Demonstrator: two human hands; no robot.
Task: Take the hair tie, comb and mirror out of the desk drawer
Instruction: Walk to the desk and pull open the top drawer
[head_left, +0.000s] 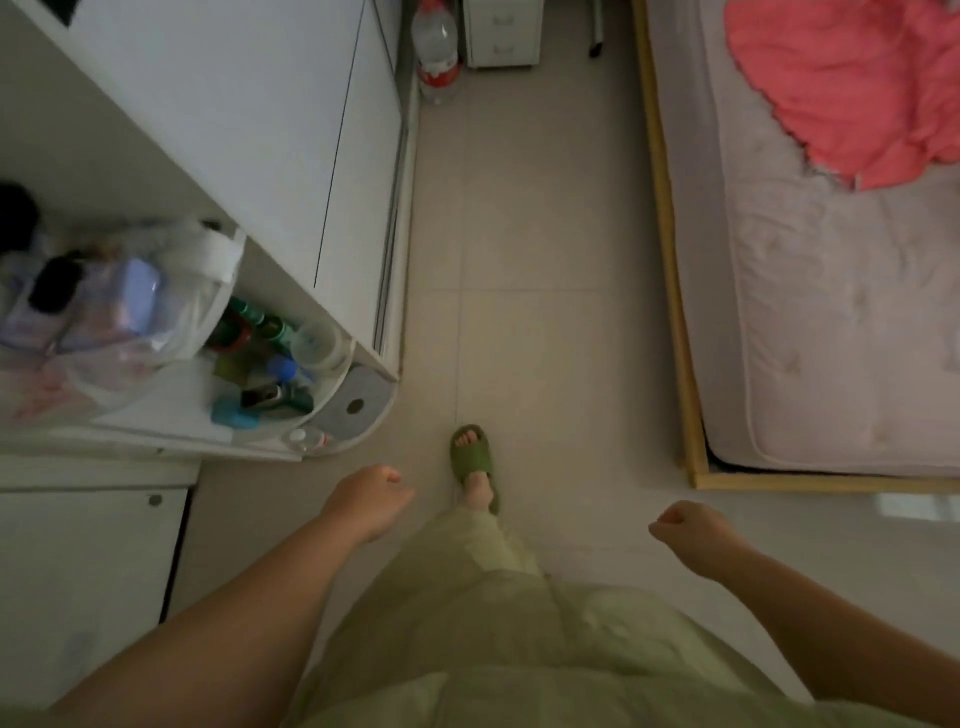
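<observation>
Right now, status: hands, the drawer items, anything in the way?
Left hand and right hand loosely curled, holding nothing. Hair tie, comb, mirror not in view; no open drawer seen. Pale tiled floor ahead bare; white desk at left.

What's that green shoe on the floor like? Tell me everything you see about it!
The green slipper is an open-toed slide in olive green, thick and soft-looking, like foam or rubber. One wide band crosses the top of the foot, and the toes peek out at the front. It is being worn, flat on the pale tiled floor, pointing away from the person. A light green trouser leg hangs just behind the heel. Only this one slipper is in view.
</observation>
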